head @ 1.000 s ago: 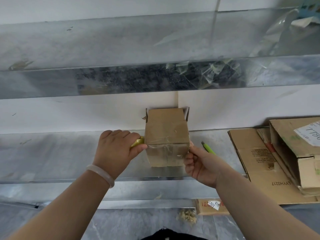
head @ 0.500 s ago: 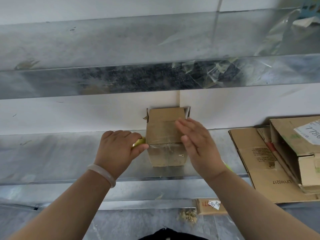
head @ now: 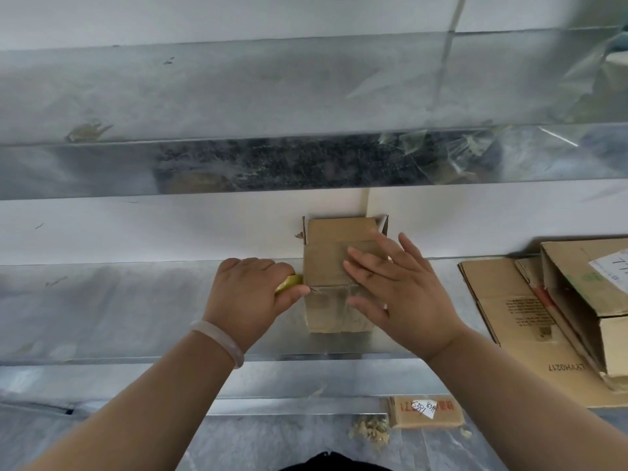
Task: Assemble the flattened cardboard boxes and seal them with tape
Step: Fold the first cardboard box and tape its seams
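A small brown cardboard box (head: 331, 253) stands on the metal shelf (head: 136, 311) against the white wall, with clear tape across its top and front face. My right hand (head: 397, 287) lies flat with straight fingers on the box's top and front right edge, pressing the tape. My left hand (head: 248, 294) is curled round a yellow-green tape dispenser (head: 289, 283) held against the box's left side; most of the dispenser is hidden in the fist.
Flattened cardboard sheets (head: 520, 321) and an opened box (head: 591, 287) lie on the shelf to the right. A small labelled carton (head: 424, 411) and crumbs sit on the floor below. A second metal shelf (head: 238, 107) runs overhead, crumpled clear film (head: 475, 144) at its right.
My right hand has moved from the box's right side up onto its top and front, now smoothing flat over the tape. My left hand stays put with the dispenser.
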`<state>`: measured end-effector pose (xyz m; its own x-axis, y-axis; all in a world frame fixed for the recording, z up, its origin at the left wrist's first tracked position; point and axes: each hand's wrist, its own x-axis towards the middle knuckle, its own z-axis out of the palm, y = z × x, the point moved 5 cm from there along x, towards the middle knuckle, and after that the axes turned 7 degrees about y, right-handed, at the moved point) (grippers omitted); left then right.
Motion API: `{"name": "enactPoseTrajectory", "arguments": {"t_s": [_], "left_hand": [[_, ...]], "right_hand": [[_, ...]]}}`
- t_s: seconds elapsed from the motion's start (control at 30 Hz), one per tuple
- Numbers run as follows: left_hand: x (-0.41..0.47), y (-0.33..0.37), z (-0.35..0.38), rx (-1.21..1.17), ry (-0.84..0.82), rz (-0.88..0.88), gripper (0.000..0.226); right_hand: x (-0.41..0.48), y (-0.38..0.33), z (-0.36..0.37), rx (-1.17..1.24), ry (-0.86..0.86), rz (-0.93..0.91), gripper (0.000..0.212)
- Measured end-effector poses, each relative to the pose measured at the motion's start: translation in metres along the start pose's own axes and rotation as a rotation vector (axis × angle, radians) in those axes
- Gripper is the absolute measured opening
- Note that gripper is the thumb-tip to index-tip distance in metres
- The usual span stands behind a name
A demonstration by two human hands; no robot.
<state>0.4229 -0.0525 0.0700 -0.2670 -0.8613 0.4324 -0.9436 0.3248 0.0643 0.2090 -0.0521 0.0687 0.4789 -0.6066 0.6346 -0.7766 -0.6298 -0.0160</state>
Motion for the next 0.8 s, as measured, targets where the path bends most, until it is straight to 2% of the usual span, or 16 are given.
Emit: {"name": "enactPoseTrajectory", "arguments": {"t_s": [0.07, 0.17, 0.33, 0.53, 0.7, 0.8], "left_hand": [[0.001, 0.000, 0.000, 0.010, -0.003, 0.010, 0.056], [0.002, 0.001, 0.000, 0.011, -0.009, 0.013, 0.056], [0.001, -0.002, 0.001, 0.003, -0.044, -0.001, 0.060], [0.003, -0.004, 0.003, -0.065, -0.081, 0.014, 0.055], [0.003, -0.007, 0.002, -0.198, -0.066, 0.029, 0.053], [0.002, -0.009, 0.000, -0.297, -0.058, 0.066, 0.046]], "right_hand": [[0.014, -0.013, 0.000, 0.076, 0.039, 0.068, 0.044], [0.020, -0.030, 0.012, 0.077, -0.022, 0.150, 0.048], [0.019, -0.031, 0.018, 0.001, 0.042, 0.050, 0.036], [0.015, -0.028, 0.017, -0.019, -0.040, -0.081, 0.040], [0.021, -0.033, 0.016, 0.078, 0.080, 0.111, 0.036], [0.022, -0.034, 0.017, 0.078, 0.113, 0.130, 0.031]]}}
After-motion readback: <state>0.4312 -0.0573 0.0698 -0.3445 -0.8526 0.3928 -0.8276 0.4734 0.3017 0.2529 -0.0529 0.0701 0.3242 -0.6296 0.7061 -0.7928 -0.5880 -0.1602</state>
